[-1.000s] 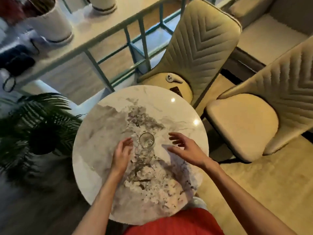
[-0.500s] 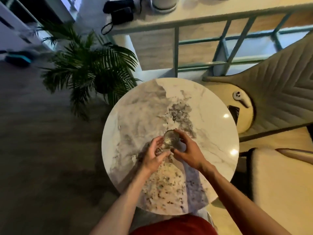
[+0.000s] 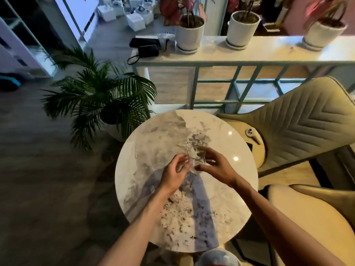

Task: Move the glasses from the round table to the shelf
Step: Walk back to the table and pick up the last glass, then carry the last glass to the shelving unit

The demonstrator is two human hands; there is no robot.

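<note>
A clear drinking glass [image 3: 195, 154] is at the middle of the round marble table [image 3: 153, 141]. My right hand [image 3: 216, 166] wraps it from the right, fingers over the rim and thumb low on its side. My left hand [image 3: 173, 174] closes on its left side with thumb and fingertips. I cannot tell whether the glass rests on the tabletop or is just off it. The white shelf [image 3: 259, 52] runs across the far side, above a green lattice frame. Something clear, perhaps another glass [image 3: 163, 38], stands on the shelf's left part.
Three white plant pots [image 3: 189, 33] and two black pouches [image 3: 146, 46] sit on the shelf. A potted palm [image 3: 99, 98] stands left of the table. Two cream padded chairs [image 3: 299, 127] [image 3: 307, 217] crowd the table's right side. Dark floor lies to the left.
Both hands went from open beside the glass to closed on it. My view has swung up and left, bringing the shelf top and the pots into sight.
</note>
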